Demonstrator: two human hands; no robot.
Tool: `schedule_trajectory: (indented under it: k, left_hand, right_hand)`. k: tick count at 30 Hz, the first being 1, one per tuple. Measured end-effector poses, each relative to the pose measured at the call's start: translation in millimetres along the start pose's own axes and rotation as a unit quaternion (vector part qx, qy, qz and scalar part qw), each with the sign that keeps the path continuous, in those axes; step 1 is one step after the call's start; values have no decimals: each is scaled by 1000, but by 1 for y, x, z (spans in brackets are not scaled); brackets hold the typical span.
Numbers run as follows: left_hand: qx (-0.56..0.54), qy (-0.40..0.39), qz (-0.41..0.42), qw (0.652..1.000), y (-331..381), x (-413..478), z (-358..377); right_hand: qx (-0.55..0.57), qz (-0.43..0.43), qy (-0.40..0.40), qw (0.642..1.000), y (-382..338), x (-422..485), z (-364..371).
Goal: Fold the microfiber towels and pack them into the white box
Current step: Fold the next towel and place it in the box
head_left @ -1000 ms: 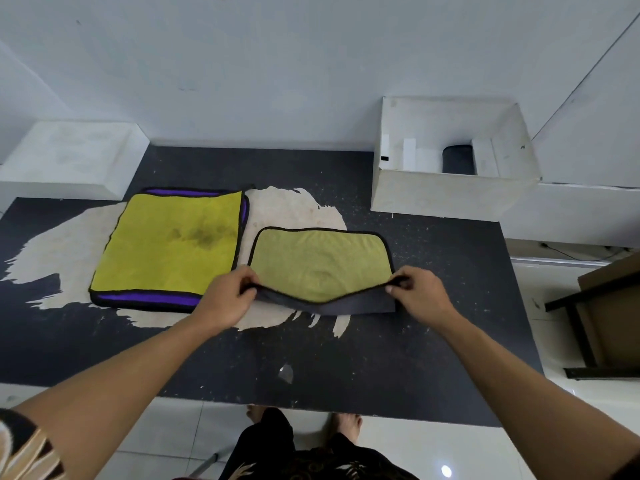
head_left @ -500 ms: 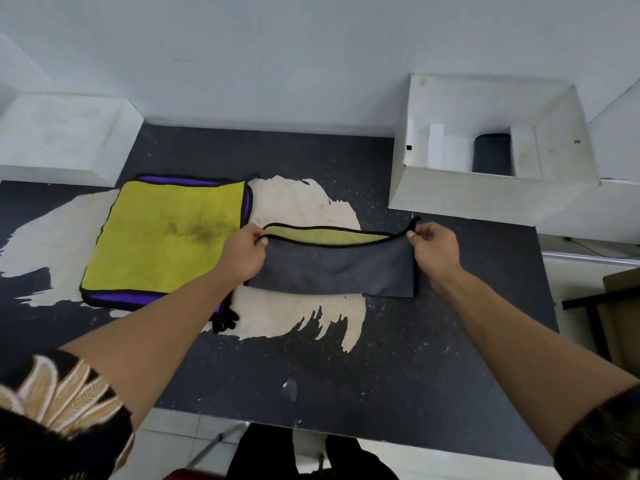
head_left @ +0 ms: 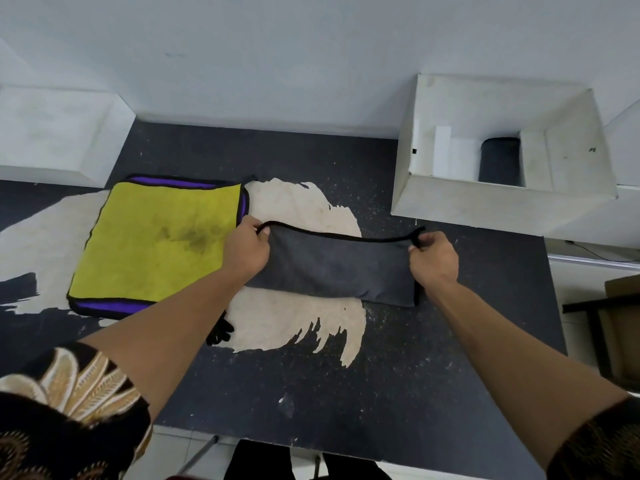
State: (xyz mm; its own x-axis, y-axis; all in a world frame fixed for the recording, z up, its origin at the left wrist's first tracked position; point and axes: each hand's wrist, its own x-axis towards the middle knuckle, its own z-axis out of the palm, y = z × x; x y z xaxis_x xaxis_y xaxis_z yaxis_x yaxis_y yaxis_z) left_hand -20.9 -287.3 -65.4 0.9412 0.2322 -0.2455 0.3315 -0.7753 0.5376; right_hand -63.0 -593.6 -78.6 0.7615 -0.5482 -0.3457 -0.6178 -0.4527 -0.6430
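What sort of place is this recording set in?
Probably a makeshift packing station in a plain room: a worn dark table with peeled patches, a white box by a bare white wall, and stacked towels waiting.

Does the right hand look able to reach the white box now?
Probably yes. The right hand pinches a corner of the grey towel, and only bare table lies between it and the white box, whose top is open. The left hand holds the other corner, so it would have to follow.
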Motion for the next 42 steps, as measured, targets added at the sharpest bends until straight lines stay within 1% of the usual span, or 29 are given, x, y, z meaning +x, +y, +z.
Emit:
schedule_trajectory:
  k: [3, 8, 11, 13, 14, 17, 19, 22, 27, 28, 29, 30, 32, 33, 34, 36, 38, 39, 42]
  left_hand:
    - [27, -24, -5, 999, -2, 3, 1]
    - [39, 17, -24, 999, -8, 3, -2]
    - [30, 19, -36, 999, -10, 1, -3]
    - [24, -12, -41, 999, -6, -4, -7]
    - [31, -40, -42, 998, -4, -6, -10]
    - [99, -148, -40, 983, 1, -18, -16]
    - [158, -188, -24, 969, -1, -26, -15]
    - [198, -174, -8, 965, -7, -36, -15]
    - [239, -179, -6, 955, -9, -40, -25]
    - [252, -176, -9, 951, -9, -42, -26]
    - [270, -157, 1, 950, -8, -44, -26]
    - [290, -123, 33, 949, -7, -47, -24]
    - [297, -46, 142, 943, 0, -56, -12]
    - [286, -30, 193, 938, 6, -61, -2]
    - [279, -34, 235, 931, 11, -65, 10]
    - [283, -79, 286, 912, 17, -70, 36]
    - [303, -117, 293, 899, 9, -71, 57]
    - [311, -120, 286, 898, 0, -71, 63]
    - [320, -89, 243, 911, -29, -66, 62]
  right_hand:
    - [14, 1, -10, 1000, 3, -4, 0]
    - [44, -20, 19, 999, 3, -10, -3]
    - [61, -33, 20, 997, 1, -14, -4]
    - [55, -23, 0, 998, -1, -17, -4]
    - [48, -19, -12, 999, -2, -19, -5]
    - [-5, -19, -44, 999, -5, -28, -13]
    - [-56, -7, -77, 995, -5, -39, -17]
    - [-111, -15, -115, 987, 0, -56, -21]
    - [-119, -21, -124, 985, 10, -60, -29]
    - [-130, -32, -114, 984, 11, -60, -30]
    - [-152, -58, -90, 983, 12, -62, -28]
    - [-179, -96, -57, 977, 12, -66, -25]
    - [-227, -176, -8, 958, 5, -76, -10]
    - [-241, -210, -7, 947, -1, -80, 0]
    - [-255, -240, -19, 937, -8, -85, 12]
    - [-289, -287, -59, 912, -14, -89, 38]
    - [-324, -293, -89, 895, -4, -86, 56]
    - [-340, -284, -93, 891, 6, -83, 59]
    - [-377, -264, -78, 884, 31, -73, 52]
